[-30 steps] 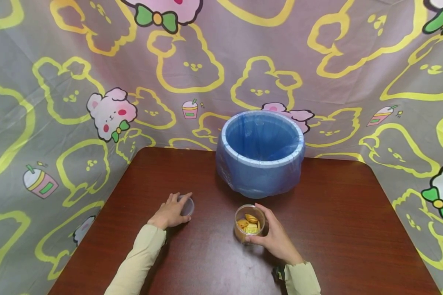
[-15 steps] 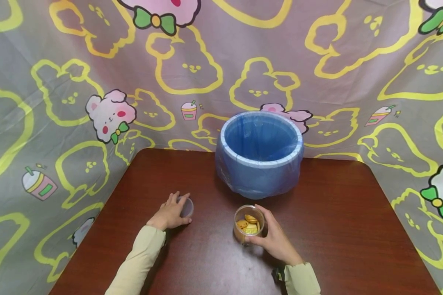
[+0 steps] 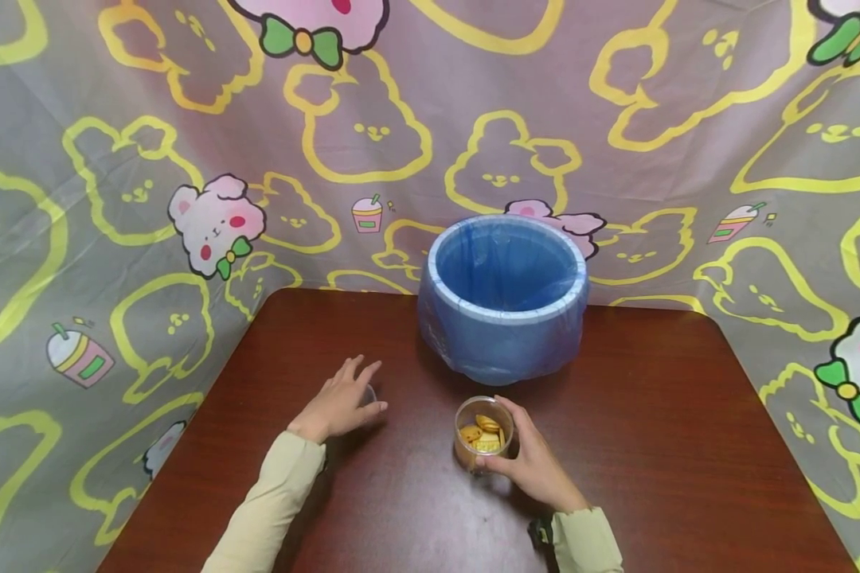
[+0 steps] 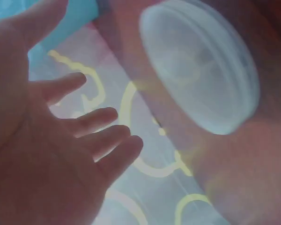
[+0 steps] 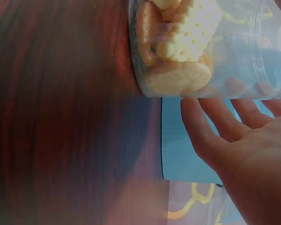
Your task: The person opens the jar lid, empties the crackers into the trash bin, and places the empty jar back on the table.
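Observation:
In the head view my left hand (image 3: 338, 404) is over a clear round plastic lid (image 3: 369, 394), covering most of it. Its fingers are spread, with nothing between them. The left wrist view shows the lid (image 4: 196, 70) lying on the table, apart from the fingers (image 4: 117, 157). My right hand (image 3: 541, 465) grips a clear plastic jar (image 3: 466, 460) by its side, thumb at the front and fingers behind. The jar stands upright and lidless. Inside, near its bottom, are several biscuits (image 3: 486, 436), including a pale one with holes (image 5: 192, 35) in the right wrist view.
A blue bin (image 3: 502, 346) lined with a translucent blue bag stands at the back of the dark reddish-brown table (image 3: 659, 430), just beyond the jar. A grey cartoon-print cloth (image 3: 401, 103) surrounds the table's back and sides.
My left hand has risen off the lid and shifted slightly right, its fingers spreading more. The right hand and jar have stayed in place.

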Demonstrator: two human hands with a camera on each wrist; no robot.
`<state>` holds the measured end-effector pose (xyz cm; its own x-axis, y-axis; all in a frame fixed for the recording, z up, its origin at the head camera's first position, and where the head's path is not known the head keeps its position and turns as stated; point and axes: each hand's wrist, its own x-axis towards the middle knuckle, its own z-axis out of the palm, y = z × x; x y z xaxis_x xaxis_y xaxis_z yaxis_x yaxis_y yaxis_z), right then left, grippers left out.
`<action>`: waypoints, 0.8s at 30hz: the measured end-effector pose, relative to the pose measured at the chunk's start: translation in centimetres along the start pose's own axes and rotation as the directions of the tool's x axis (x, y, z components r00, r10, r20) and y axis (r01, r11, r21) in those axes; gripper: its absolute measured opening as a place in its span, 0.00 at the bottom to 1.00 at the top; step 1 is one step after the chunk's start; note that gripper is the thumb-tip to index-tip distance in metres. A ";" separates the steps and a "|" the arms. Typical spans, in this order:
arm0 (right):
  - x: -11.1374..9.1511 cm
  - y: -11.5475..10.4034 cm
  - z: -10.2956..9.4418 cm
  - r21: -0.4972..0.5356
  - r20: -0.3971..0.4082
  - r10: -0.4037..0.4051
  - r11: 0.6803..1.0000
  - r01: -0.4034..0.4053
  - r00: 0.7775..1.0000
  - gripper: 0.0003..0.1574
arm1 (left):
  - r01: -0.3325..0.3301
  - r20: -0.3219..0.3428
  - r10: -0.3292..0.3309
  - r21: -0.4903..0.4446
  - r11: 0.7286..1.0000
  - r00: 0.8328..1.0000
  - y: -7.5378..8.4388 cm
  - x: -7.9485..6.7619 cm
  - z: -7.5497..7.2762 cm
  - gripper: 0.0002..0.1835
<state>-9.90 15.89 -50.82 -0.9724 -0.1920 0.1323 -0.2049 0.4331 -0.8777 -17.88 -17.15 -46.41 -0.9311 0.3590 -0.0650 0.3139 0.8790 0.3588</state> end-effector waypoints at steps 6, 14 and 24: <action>0.0 0.2 0.0 0.000 -0.007 -0.019 1.000 0.019 1.000 0.60 | -0.086 -0.118 0.091 0.051 0.995 0.989 2.0 0.4 -1.4 0.33; -0.1 0.0 0.0 0.016 -0.003 0.002 1.000 -0.002 1.000 0.60 | -0.188 -0.283 0.217 0.127 0.974 0.934 4.7 0.8 -3.9 0.25; -0.1 0.0 0.1 0.034 0.009 0.005 0.999 -0.006 1.000 0.59 | -0.247 -0.480 0.319 0.208 0.946 0.817 7.4 1.7 -6.3 0.22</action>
<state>-9.81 15.86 -50.86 -0.9725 -0.1974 0.1234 -0.1954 0.4044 -0.8935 -18.34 -11.99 -37.96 -0.7499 0.4236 0.5082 0.5661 0.8084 0.1615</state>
